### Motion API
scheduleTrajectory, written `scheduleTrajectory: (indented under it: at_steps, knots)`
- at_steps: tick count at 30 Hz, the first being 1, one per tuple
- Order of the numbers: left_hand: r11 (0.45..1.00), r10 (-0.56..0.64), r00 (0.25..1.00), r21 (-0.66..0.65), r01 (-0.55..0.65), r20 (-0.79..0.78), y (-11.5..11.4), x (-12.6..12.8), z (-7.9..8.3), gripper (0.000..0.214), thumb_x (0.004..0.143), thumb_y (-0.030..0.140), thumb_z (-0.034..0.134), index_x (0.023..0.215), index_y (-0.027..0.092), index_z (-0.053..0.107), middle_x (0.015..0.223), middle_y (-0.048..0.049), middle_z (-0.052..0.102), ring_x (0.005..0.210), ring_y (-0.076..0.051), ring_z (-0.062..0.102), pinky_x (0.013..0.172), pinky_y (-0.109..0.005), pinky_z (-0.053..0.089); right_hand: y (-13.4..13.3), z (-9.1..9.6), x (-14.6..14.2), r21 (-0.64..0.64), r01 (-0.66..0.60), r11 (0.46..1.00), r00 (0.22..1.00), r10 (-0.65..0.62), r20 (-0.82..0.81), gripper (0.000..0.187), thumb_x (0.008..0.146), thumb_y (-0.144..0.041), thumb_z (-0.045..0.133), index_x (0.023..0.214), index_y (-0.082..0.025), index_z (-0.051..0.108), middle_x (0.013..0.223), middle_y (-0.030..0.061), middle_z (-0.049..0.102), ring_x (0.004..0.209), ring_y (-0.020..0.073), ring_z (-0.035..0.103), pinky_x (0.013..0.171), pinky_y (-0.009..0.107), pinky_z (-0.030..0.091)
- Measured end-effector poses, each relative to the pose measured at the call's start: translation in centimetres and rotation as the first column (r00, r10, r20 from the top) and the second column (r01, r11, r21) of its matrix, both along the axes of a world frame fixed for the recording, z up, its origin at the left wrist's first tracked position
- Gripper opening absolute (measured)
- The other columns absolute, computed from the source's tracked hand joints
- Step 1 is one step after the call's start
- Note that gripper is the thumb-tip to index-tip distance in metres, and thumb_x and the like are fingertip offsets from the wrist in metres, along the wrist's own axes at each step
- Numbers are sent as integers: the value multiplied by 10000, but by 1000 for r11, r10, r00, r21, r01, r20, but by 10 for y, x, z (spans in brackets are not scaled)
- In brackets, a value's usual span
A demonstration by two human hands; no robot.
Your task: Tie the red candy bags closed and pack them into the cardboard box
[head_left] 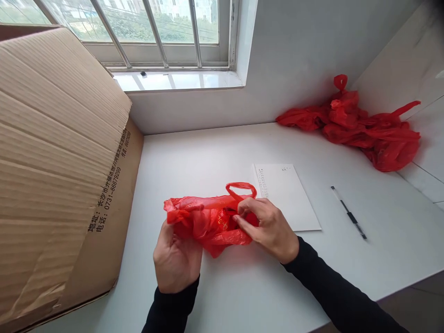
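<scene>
The bag [208, 222], thin red plastic and crumpled into a loose wad, is held just above the near middle of the white table [215, 152], between both hands. One handle loop stands up at its top right; the other handle cannot be picked out among the folds. There is some yellowish print on its front, too creased to read.

The left hand [176, 259] grips the bag's lower left from beneath. Its fingers are closed into the plastic and mostly hidden behind it, so only the base of the hand and the thumb side show. The right hand [268, 226] comes in from the right with its fingers [243, 212] curled narrow, pinching the plastic just under the loop. Both sleeves are black and run off the bottom edge.

Just beyond the right hand lies a white sheet [287, 194] whose near left corner is covered by that hand; its small print is illegible. A black pen [348, 212] lies right of it, apart from the sheet. In the far right corner sits a pile [364, 125] of more red bags against the wall, their number impossible to tell. A big cardboard box [58, 162] fills the left side, cut off by the frame, with printed characters and a phone number on its flank. Behind is a barred window [156, 27] above a white sill [180, 81].
</scene>
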State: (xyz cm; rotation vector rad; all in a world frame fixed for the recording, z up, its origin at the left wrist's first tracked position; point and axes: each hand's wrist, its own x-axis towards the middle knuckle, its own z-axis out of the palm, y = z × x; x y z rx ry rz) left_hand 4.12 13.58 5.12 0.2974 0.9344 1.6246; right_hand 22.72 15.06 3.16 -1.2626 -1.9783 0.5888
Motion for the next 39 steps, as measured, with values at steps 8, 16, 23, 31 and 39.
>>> scheduleTrajectory:
  at_steps: [8,16,23,31,39]
  knots:
    - [998,-48,996,40,51,-73,-7,1,3,250,791,369,654,861,171,790,941,-91,744,955,-274,679,805,-364,603,-3,-8,0,-132,-208,969,924,239,299,585,890,-244,714,1434,-309,509,1093,23,748,969,236,684,935,446,483]
    - [972,-167,930,104,211,-328,-13,-2,-2,205,650,226,822,841,242,750,792,-46,671,942,-292,675,789,-388,595,-7,-3,-5,-118,54,992,962,-20,273,162,941,-368,666,1073,-276,689,886,-13,769,765,199,695,827,384,498]
    - [973,-154,912,104,207,-379,-6,-1,-8,208,679,250,841,866,231,750,790,-36,642,859,-231,670,769,-327,583,-6,-4,-5,-151,64,987,937,-8,349,251,950,-379,634,752,-225,628,690,-19,695,612,177,600,706,362,451]
    - [981,-128,908,85,175,-398,-3,1,-7,201,651,230,850,821,223,743,770,-32,626,883,-236,655,763,-313,575,-7,-7,-2,-143,-8,990,933,59,354,129,848,-241,729,848,-241,600,747,-42,715,676,191,619,760,373,460]
    - [977,-157,901,72,202,-404,-5,-2,-9,222,673,218,814,886,223,750,807,-49,654,908,-253,657,764,-321,571,-7,-7,-3,-150,29,988,941,23,338,48,923,-270,658,924,-248,616,853,-30,753,744,198,666,803,390,462]
